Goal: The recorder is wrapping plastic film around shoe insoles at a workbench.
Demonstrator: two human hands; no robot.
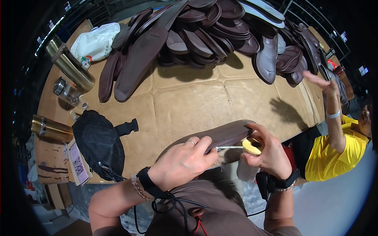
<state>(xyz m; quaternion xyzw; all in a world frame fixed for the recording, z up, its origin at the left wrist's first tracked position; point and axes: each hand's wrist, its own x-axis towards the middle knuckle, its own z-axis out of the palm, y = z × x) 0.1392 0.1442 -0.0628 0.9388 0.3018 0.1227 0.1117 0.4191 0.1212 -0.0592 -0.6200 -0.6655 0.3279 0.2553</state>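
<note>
A dark brown shoe sole (pixel 220 131) lies near the front edge of the cardboard-covered table, before my body. My left hand (pixel 187 161), with a ring on one finger, is closed on its near edge; the thumb and some fingertips are partly hidden. My right hand (pixel 273 155) grips a small pale-yellow roll of tape (pixel 251 147) between thumb and fingers, and its index fingertip touches the sole's right end. A narrow white strip (pixel 230 147) stretches from the roll to the left fingertips along the sole's near side.
Dark soles and slippers (pixel 197 35) are heaped across the back. A black pouch (pixel 98 139), metal flasks (pixel 71 65) and a glass jar (pixel 66 91) stand at left. On the right, a co-worker in a yellow shirt (pixel 334 153) holds a raised hand over the table.
</note>
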